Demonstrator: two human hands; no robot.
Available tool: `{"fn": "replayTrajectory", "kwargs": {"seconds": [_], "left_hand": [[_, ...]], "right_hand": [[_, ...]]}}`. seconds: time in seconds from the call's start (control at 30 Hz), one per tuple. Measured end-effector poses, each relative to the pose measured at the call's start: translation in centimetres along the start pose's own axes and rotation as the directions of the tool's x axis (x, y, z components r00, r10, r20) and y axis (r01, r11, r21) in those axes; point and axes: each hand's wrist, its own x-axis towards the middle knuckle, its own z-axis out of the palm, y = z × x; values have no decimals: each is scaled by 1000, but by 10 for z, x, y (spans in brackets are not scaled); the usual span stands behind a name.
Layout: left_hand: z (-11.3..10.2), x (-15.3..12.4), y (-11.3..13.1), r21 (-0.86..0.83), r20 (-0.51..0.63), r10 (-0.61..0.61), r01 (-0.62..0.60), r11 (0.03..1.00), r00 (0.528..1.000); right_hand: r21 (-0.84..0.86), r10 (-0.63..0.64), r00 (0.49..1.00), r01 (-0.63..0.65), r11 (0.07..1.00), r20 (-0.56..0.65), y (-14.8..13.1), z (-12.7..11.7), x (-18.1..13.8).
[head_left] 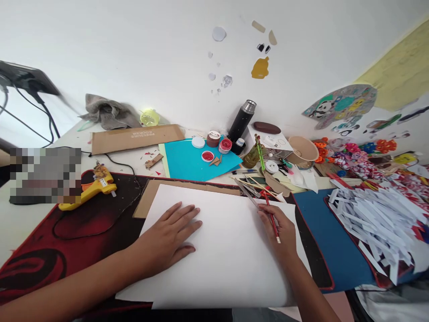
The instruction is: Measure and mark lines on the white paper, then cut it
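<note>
A large white sheet of paper (228,255) lies across a sheet of cardboard (142,201) and a dark mat. My left hand (170,237) rests flat on the paper's left half, fingers spread, holding nothing. Over the right part of the sheet, my right hand (279,228) is closed around a slim red pencil (273,220), its pale end pointing down toward me. Scissors (247,191) with grey blades lie at the paper's far edge, right by the fingertips of that hand; whether the fingers touch them I cannot tell.
A yellow glue gun (89,194) with its cord lies left. Behind the paper are a blue sheet (184,158), open red paint jars (225,144), a black flask (241,120) and a cardboard strip (137,137). Paper strips (378,219) are heaped at right.
</note>
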Motion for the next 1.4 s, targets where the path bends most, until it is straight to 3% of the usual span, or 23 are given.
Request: {"fn": "replayTrajectory", "kwargs": {"seconds": [0.1, 0.2, 0.43, 0.63, 0.87, 1.13, 1.4], "left_hand": [[5, 5, 5, 4, -9, 1, -1, 1000, 1000], [8, 5, 5, -10, -15, 4, -4, 1000, 1000], [6, 6, 2, -70, 22, -8, 9, 997, 1000], [1, 6, 5, -65, -17, -6, 5, 998, 1000], [-19, 1, 1, 41, -178, 10, -3, 999, 984], [-16, -10, -29, 147, -69, -18, 28, 989, 997], [-16, -15, -28, 143, -62, -100, 108, 984, 993]], "right_hand": [[-3, -16, 1000, 16, 1000, -22, -11, 0, 0], [38, -120, 992, 119, 992, 25, -30, 11, 3], [196, -274, 950, 243, 950, 148, -73, 64, 21], [223, -395, 891, 348, 911, 222, -80, 97, 25], [169, -376, 894, 343, 924, 243, -79, 101, 22], [92, -386, 879, 375, 922, 280, -77, 104, 22], [43, -403, 883, 405, 913, 239, -73, 107, 18]]}}
